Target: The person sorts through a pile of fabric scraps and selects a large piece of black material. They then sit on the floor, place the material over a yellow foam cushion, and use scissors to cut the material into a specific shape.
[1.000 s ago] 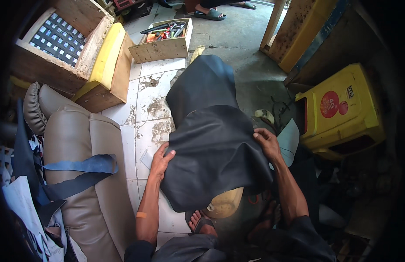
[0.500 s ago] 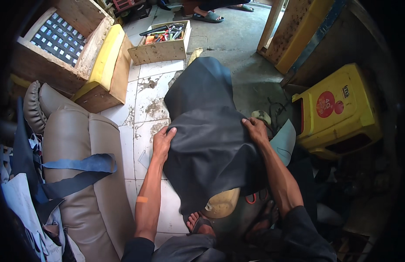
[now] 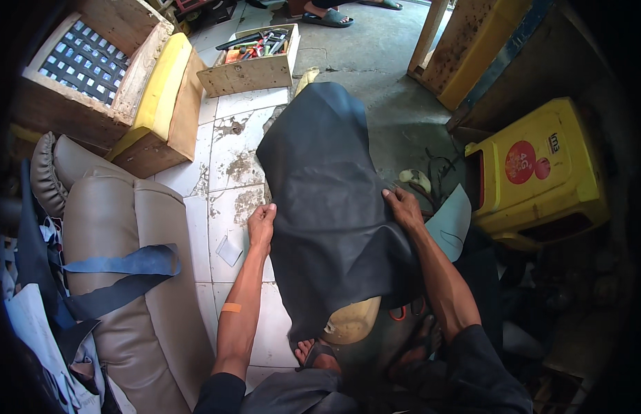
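A sheet of black leatherette (image 3: 320,200) is draped over a long yellowish piece (image 3: 353,321) that looks like foam. The piece's near end shows below the sheet, and a narrow tip pokes out at the far end; the middle is covered. At the sheet's left edge my left hand (image 3: 262,224) is closed, thumb against fingers, pinching the material. My right hand (image 3: 404,209) grips the opposite edge, thumb on top and fingers bent underneath. Between the hands the sheet lies fairly smooth, with folds on its near right part.
A brown padded cushion (image 3: 103,255) with dark blue strips (image 3: 127,259) lies left. Beyond it are a wooden frame (image 3: 148,138) with yellow foam and a wooden box (image 3: 248,79) of tools. To the right sits a yellow plastic stool (image 3: 541,172). Red-handled scissors (image 3: 399,313) lie near my feet.
My left hand has moved slightly down and its fingers have closed more. The sheet between the hands looks flatter, with fewer creases. My right hand has hardly moved.
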A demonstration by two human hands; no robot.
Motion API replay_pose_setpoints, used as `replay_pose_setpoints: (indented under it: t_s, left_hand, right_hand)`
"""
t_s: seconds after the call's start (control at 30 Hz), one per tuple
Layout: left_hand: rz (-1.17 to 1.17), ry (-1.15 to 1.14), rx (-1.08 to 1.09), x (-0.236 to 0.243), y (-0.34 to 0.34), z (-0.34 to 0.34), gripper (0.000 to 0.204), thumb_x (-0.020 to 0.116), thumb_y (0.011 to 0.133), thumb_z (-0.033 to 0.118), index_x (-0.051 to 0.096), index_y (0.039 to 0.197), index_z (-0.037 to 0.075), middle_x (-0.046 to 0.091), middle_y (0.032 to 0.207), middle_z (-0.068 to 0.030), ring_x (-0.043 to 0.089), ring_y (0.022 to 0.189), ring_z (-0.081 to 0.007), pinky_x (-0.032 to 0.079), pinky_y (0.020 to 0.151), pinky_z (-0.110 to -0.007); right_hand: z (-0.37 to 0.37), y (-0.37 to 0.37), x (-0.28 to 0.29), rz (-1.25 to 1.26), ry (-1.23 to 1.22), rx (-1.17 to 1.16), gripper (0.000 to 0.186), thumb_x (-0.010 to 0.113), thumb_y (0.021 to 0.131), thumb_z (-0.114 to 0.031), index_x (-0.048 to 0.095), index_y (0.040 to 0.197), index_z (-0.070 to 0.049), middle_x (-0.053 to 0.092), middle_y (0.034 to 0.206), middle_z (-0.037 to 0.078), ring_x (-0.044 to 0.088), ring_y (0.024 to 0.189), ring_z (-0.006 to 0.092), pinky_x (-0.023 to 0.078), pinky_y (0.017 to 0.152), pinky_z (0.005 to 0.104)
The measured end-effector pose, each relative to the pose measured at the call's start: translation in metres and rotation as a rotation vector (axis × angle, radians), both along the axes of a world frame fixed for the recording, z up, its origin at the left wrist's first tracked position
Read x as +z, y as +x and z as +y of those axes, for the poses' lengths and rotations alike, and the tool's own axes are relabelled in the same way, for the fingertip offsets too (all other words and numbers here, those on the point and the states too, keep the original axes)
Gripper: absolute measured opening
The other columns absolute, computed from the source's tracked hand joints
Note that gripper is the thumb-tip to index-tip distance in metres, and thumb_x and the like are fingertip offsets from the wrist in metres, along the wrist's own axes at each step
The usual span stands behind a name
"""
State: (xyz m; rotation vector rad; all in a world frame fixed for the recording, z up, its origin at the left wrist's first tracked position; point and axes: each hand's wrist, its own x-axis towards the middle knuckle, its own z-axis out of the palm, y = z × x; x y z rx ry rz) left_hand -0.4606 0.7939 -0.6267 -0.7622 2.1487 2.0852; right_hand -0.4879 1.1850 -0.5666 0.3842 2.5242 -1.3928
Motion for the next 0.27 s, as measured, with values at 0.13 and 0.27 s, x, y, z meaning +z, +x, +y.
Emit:
replay_pose_setpoints:
  t_s: [0.13, 0.27]
  left_hand:
    - [-0.044, 0.276, -0.096, 0.000, 0.015, -0.006, 0.053, 0.056, 0.104, 0.038, 0.048, 0.142, 0.001, 0.056, 0.138, -0.0115, 0.051, 0.127, -0.0197, 0.038, 0.109, -0.033]
    - [-0.025, 0.544, -0.328, 0.040, 0.081, -0.011, 0.075, 0.052, 0.104, 0.045, 0.023, 0.159, 0.003, 0.035, 0.162, -0.0076, 0.034, 0.149, -0.0256, 0.024, 0.124, -0.042]
  right_hand:
    - [0.022, 0.017, -0.014, -0.137, -0.264, -0.018, 0.067, 0.061, 0.095, -0.055, 0.061, 0.129, 0.003, 0.066, 0.121, 0.020, 0.062, 0.115, 0.0268, 0.045, 0.101, 0.0377]
    - [0.053, 0.066, 0.010, -0.347, -0.636, 0.148, 0.093, 0.061, 0.091, -0.065, 0.037, 0.154, -0.001, 0.043, 0.155, 0.018, 0.038, 0.146, 0.0277, 0.025, 0.120, 0.0364]
